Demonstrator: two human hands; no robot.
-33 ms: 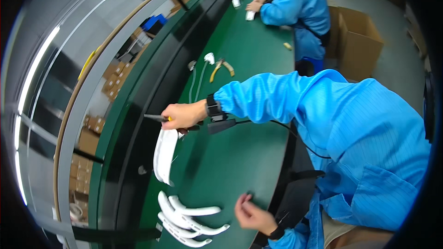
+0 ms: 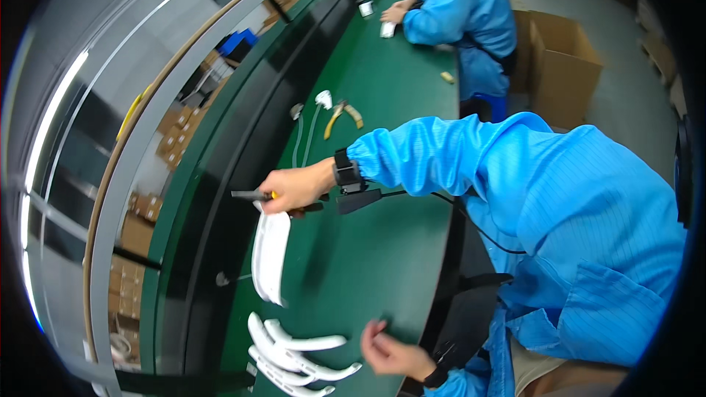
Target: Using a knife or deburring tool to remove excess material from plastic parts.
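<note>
My right hand (image 2: 296,185) is closed over the green bench, gripping a pliers-like tool (image 2: 250,195) with a grey metal tip and a touch of yellow. A long white curved plastic piece (image 2: 272,261) hangs beneath the same hand, its upper end hidden by my fingers. Close to the bench's near edge, my left hand (image 2: 393,353) has its fingers curled together; a small dark spot shows at the fingertips, too small to name. Several white curved plastic strips (image 2: 287,356) lie in an overlapping group beside my left hand.
Yellow-handled pliers (image 2: 343,119) and white connectors (image 2: 323,98) on grey cables rest farther along the green bench (image 2: 368,250). A small yellow piece (image 2: 447,77) lies near its edge. A co-worker in blue (image 2: 463,15) works at the far end, beside an open cardboard box (image 2: 566,66).
The white curved piece has swung slightly right beneath my right hand, which keeps its grip. My left hand has shifted a little left toward the white strips. The view has turned slightly.
</note>
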